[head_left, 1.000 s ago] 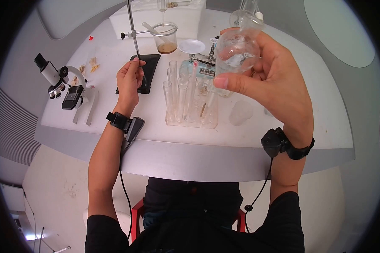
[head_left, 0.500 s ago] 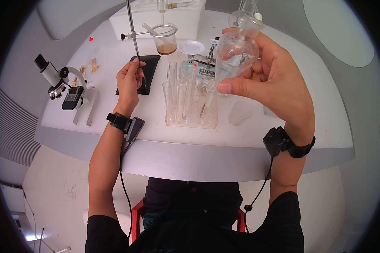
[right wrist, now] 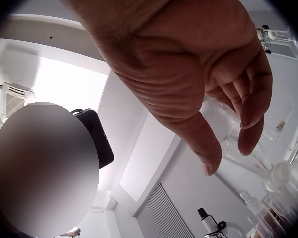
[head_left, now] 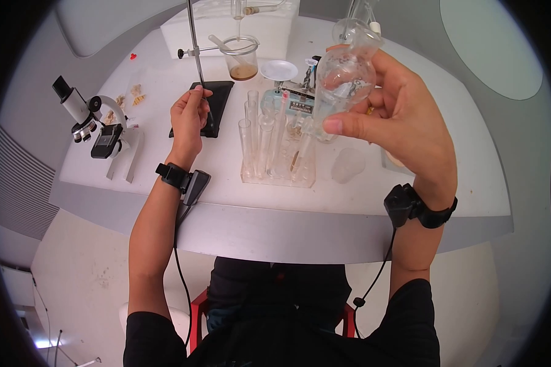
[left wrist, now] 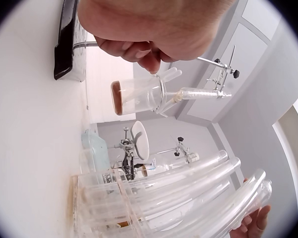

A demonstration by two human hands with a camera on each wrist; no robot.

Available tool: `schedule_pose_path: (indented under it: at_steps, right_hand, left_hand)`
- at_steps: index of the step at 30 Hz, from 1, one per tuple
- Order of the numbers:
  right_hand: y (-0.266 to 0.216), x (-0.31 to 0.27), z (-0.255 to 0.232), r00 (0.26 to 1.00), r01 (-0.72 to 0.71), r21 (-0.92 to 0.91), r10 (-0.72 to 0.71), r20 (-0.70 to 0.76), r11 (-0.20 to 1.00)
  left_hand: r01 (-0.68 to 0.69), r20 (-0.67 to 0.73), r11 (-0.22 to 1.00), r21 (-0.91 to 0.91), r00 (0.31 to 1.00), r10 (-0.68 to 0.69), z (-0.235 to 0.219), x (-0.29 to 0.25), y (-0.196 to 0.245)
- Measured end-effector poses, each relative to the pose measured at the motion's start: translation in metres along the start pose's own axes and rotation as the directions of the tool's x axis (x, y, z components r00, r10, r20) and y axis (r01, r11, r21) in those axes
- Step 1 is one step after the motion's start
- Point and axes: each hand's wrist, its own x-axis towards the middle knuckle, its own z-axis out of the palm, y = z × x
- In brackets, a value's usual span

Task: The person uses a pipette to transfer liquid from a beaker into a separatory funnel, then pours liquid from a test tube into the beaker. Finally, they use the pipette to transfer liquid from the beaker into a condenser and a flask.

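In the head view my right hand [head_left: 404,113] holds a clear, pear-shaped glass vessel [head_left: 344,79] with a flared mouth, thumb on the near side and fingers behind. The vessel is raised off the table, right of the test tube rack. My left hand [head_left: 188,119] grips the metal rod [head_left: 194,52] of a stand just above its black base [head_left: 217,101]; in the left wrist view its fingers are curled over the rod. A ring on this rod surrounds a beaker [head_left: 239,64] with brown liquid at the bottom and a glass rod leaning in it.
A rack [head_left: 278,179] of several test tubes stands between the hands. Behind it is a pale blue balance [head_left: 291,101] with a white pan [head_left: 278,69]. A microscope [head_left: 107,131] stands at left. Right of the rack lies a translucent rounded piece [head_left: 348,165]. A white foam block [head_left: 196,30] stands behind.
My right hand has turned slightly, bringing the vessel's neck and mouth more into view, and has shifted a little right. The left hand keeps its place on the rod.
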Motion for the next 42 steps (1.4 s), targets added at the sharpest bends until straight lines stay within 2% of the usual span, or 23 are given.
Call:
schedule_pose_path:
  at_steps: [3, 6, 8, 12, 18, 19, 21, 25, 27, 33, 36, 42]
  right_hand:
    - [0.005, -0.002, -0.008, 1.0, -0.009, -0.042, 0.009, -0.009, 0.999]
    - [0.012, 0.0, -0.021, 1.0, 0.008, 0.059, -0.008, 0.006, 0.998]
    - [0.016, 0.004, -0.029, 0.986, -0.132, -0.05, 0.136, 0.094, 0.99]
    - [0.056, 0.014, -0.019, 0.972, -0.195, -0.072, 0.203, 0.119, 0.978]
    - [0.09, 0.006, 0.006, 0.964, -0.176, -0.017, 0.176, 0.198, 0.984]
    - [0.097, 0.004, 0.011, 0.963, -0.186, -0.014, 0.185, 0.196, 0.982]
    - [0.109, 0.0, 0.021, 0.974, -0.127, 0.08, 0.108, 0.2, 0.989]
    - [0.114, -0.005, 0.031, 0.97, -0.164, 0.097, 0.142, 0.196, 0.982]
    - [0.118, -0.006, 0.035, 0.974, -0.141, 0.12, 0.116, 0.197, 0.983]
    - [0.111, -0.004, 0.035, 0.949, -0.179, -0.003, 0.174, 0.263, 0.984]
    - [0.112, -0.005, 0.037, 0.959, -0.153, 0.046, 0.137, 0.248, 0.987]
    - [0.116, -0.004, 0.039, 0.952, -0.152, -0.027, 0.154, 0.265, 0.988]
  left_hand:
    - [-0.001, 0.0, 1.0, 0.0, 1.0, 0.001, 0.0, 0.0, 0.0]
    - [0.007, -0.007, 1.0, 0.005, 1.0, -0.007, 0.001, -0.001, 0.002]
    - [0.018, -0.006, 1.0, 0.013, 1.0, -0.018, 0.002, -0.002, 0.002]
    - [-0.011, 0.04, 1.0, 0.004, 0.999, 0.01, -0.002, 0.001, -0.002]
    - [0.002, 0.042, 1.0, 0.013, 0.999, -0.003, -0.002, 0.002, -0.003]
    - [0.012, 0.046, 1.0, 0.015, 0.999, -0.013, -0.001, 0.002, -0.003]
    - [0.0, 0.021, 0.999, 0.032, 1.0, -0.001, -0.001, 0.002, -0.004]
    - [0.015, 0.012, 1.0, 0.022, 1.0, -0.015, 0.0, 0.002, -0.003]
    - [0.017, 0.019, 1.0, 0.019, 1.0, -0.017, -0.002, 0.003, -0.005]
    - [0.022, 0.015, 0.999, 0.027, 1.0, -0.023, 0.001, 0.0, 0.001]
    - [0.017, 0.022, 1.0, 0.025, 1.0, -0.018, -0.001, 0.001, -0.001]
    - [0.0, 0.03, 1.0, 0.021, 1.0, -0.001, -0.003, 0.003, -0.004]
